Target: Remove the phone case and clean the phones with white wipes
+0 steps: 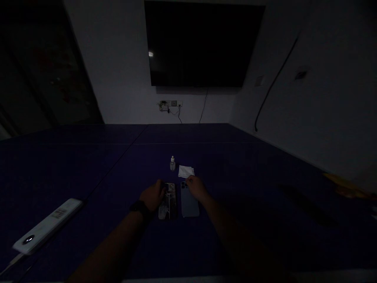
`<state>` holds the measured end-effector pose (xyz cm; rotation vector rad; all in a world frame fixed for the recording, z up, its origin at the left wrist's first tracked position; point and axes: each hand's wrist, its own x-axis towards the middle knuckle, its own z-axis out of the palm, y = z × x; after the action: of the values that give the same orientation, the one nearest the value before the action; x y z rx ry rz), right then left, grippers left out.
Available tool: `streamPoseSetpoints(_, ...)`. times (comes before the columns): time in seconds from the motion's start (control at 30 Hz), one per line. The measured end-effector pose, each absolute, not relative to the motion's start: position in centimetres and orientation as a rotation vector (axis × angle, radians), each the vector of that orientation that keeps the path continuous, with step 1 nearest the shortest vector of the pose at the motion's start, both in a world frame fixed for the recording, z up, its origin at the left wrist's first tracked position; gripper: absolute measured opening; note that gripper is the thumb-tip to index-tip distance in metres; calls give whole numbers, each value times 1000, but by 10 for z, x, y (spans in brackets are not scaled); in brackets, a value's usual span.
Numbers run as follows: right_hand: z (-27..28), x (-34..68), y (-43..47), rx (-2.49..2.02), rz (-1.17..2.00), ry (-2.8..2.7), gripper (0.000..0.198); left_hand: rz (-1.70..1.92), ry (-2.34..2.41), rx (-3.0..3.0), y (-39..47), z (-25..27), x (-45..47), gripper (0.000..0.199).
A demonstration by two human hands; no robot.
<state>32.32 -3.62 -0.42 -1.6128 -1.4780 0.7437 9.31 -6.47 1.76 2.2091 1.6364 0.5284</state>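
In the dim head view, a dark phone case with a grey-and-white picture (168, 202) lies flat on the purple table. My left hand (152, 195), with a dark band at its wrist, is closed at the case's upper left edge. Just to the right lies a blue-grey phone (190, 203), back up, its camera lenses at the top left. The fingers of my right hand (196, 187) are closed at this phone's top edge and cover its upper right corner. Beyond them are a folded white cloth (185, 171) and a small dropper bottle (172, 164), standing upright.
A white power strip (48, 226) with a cable lies at the left on the purple table (97, 228). On the right are a dark flat object (306, 204) and something yellow (344, 184). A large television (203, 45) hangs on the far wall above sockets (173, 103).
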Motion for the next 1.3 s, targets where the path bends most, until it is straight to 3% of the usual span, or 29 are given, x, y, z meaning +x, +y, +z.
streamPoseSetpoints(0.3,-10,317,-34,-1683,327,-1930,16,297,1662,2411,-69,23,98,26)
streamPoseSetpoints(0.7,-1,325,-39,-1840,117,-1875,16,466,1568,2345,-64,18,89,21)
streamPoseSetpoints(0.97,31,351,13,-1965,154,-1824,25,802,1510,2108,-58,13,75,23)
streamPoseSetpoints(1.07,31,352,33,-2046,202,-1818,34,921,1500,2031,-55,10,67,26)
streamPoseSetpoints(1.3,22,350,53,-2144,303,-1794,34,986,1497,1995,-52,7,62,24)
